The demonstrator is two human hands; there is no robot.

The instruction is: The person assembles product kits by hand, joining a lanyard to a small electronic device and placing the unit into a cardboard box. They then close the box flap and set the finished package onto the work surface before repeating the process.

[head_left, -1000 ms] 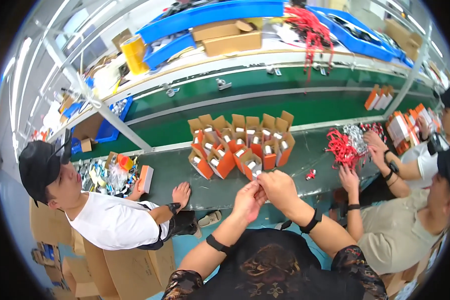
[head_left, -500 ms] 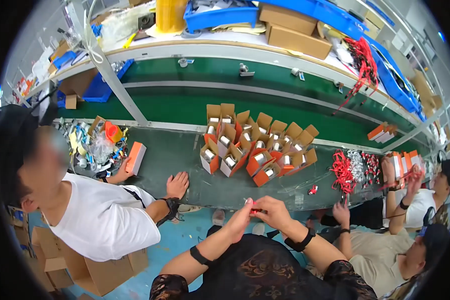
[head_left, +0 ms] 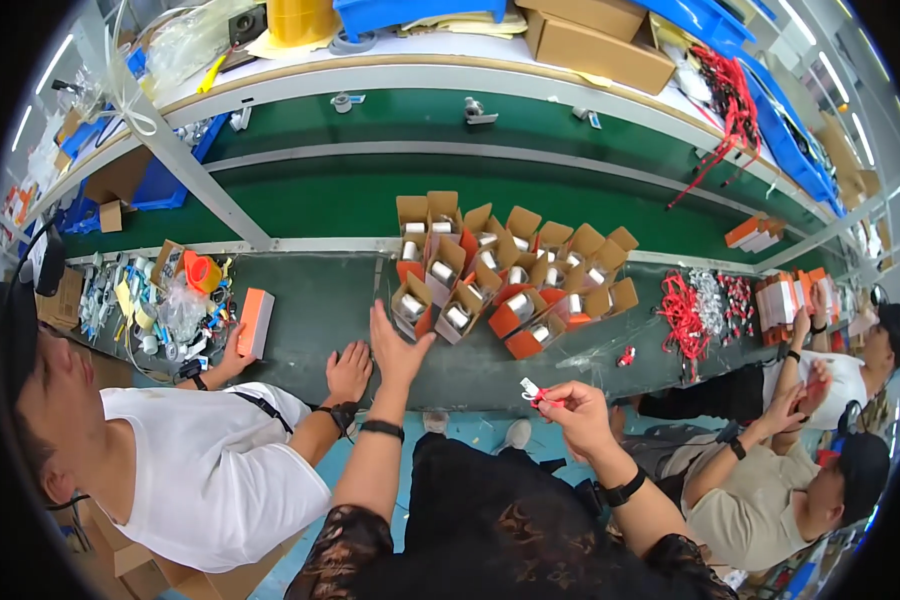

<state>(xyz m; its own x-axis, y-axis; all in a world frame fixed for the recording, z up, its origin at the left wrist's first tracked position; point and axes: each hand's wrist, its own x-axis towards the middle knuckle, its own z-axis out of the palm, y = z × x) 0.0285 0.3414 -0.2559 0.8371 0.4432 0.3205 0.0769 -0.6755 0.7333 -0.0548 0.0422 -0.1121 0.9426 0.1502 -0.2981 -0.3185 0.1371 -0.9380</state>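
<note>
At twelve o'clock from the wearer, orange boxes (head_left: 505, 318) stand bunched, flaps up, on the dark table (head_left: 460, 375)! Over at eleven, the left hand (head_left: 398, 350) is spread, thumb out, just beside the nearest box; contact, can't tell. Towards one, the right hand (head_left: 577, 418) pinches a small red-and-white piece (head_left: 536, 392) between thumb and fingers!

Workbench (head_left: 305, 295), dark top. Open orange cartons (head_left: 510, 312), clustered: right of your left fingers (head_left: 379, 325). Mixed small parts (head_left: 160, 310), heaped: well left of them. Small red piece (head_left: 626, 356), then red cords (head_left: 678, 315), silver heap (head_left: 709, 300): right of your right fingers (head_left: 568, 391).
</note>
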